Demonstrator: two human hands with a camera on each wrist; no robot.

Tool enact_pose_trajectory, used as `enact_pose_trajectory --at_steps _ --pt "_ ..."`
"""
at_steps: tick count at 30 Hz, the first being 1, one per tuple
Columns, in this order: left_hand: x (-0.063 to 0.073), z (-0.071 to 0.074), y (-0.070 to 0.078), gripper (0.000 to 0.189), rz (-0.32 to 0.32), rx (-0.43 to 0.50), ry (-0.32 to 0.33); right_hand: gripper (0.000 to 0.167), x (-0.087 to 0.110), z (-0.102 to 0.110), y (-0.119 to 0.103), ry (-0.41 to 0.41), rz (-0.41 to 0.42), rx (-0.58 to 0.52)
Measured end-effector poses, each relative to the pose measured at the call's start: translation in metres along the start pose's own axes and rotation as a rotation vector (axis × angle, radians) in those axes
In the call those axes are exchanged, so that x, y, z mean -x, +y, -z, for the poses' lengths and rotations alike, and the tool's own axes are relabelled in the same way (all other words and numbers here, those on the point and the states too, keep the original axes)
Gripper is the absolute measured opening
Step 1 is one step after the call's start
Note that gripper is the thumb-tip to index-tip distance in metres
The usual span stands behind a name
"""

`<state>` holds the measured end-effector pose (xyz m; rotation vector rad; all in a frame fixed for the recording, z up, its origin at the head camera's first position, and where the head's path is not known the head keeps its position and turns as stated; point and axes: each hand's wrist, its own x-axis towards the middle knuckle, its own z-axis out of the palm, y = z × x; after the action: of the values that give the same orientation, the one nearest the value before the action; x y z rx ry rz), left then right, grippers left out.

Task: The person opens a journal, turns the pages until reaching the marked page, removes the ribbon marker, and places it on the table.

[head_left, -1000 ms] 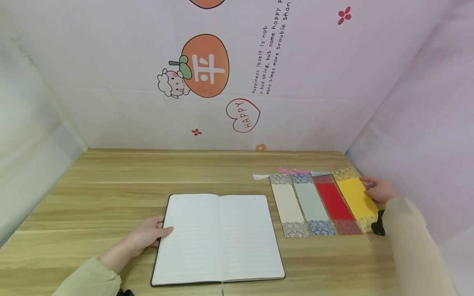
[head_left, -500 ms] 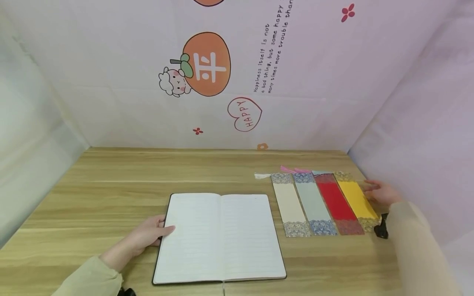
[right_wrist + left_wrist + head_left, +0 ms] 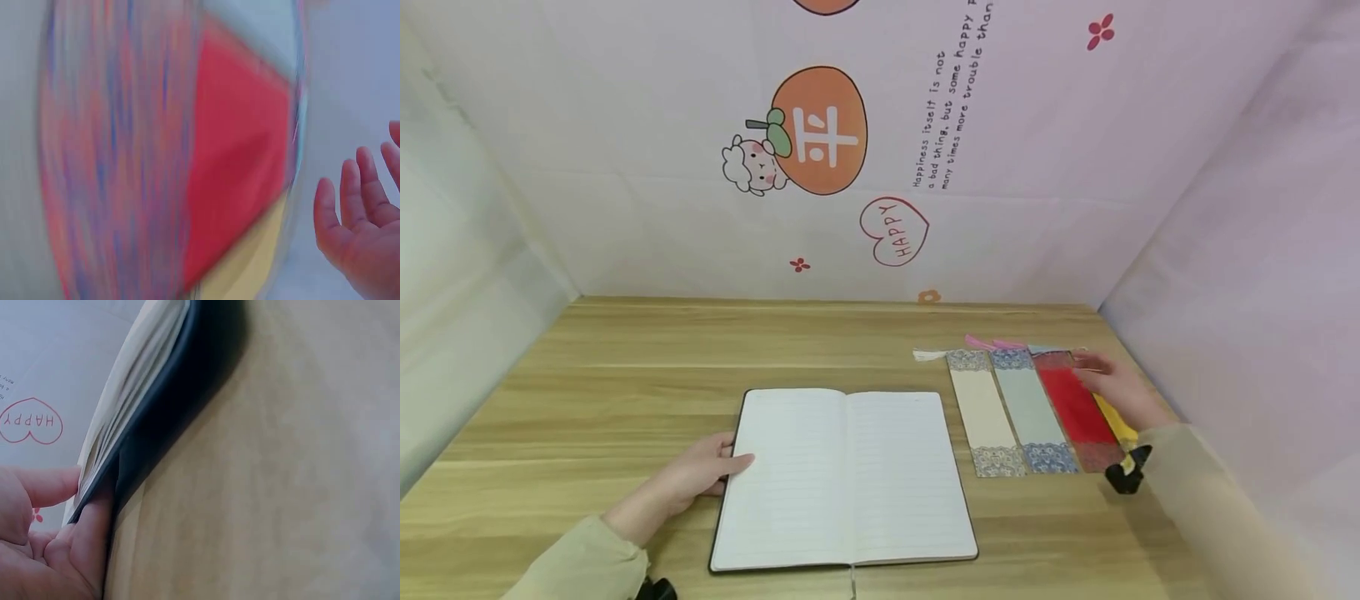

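An open notebook with lined pages and a dark cover lies on the wooden table. My left hand grips its left edge, thumb on the page; in the left wrist view a finger tucks between pages and cover. Bookmarks with lace-patterned ends lie side by side at the right: cream, pale blue-green, red and yellow. My right hand hovers over the red and yellow ones, hiding the yellow one's top. Its fingers look spread and relaxed in the right wrist view.
White, pink and pale blue tassels stretch left from the bookmarks' top ends. A printed cloth wall closes off the back, with a plain cloth along the right. A black strap piece sits at my right wrist.
My right hand has left the yellow bookmark's right edge and moved left, across it to the top of the red one. The left hand keeps its grip on the notebook.
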<state>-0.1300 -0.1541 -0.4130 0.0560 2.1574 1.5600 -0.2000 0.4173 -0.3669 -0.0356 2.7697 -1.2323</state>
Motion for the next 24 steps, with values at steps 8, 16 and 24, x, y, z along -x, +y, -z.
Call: enact_pose_trajectory --at_steps 8,16,24 --pt "0.004 0.005 0.011 0.056 -0.021 0.039 -0.054 0.054 0.012 -0.076 -0.062 -0.195 0.088 -0.301" --pt "0.012 0.005 0.045 0.070 -0.093 0.082 -0.074 0.054 0.026 -0.137 -0.116 -0.417 0.115 -0.474" --pt "0.019 -0.017 0.080 0.073 -0.153 0.124 -0.093 0.054 0.040 -0.177 -0.163 -0.540 0.146 -0.599"
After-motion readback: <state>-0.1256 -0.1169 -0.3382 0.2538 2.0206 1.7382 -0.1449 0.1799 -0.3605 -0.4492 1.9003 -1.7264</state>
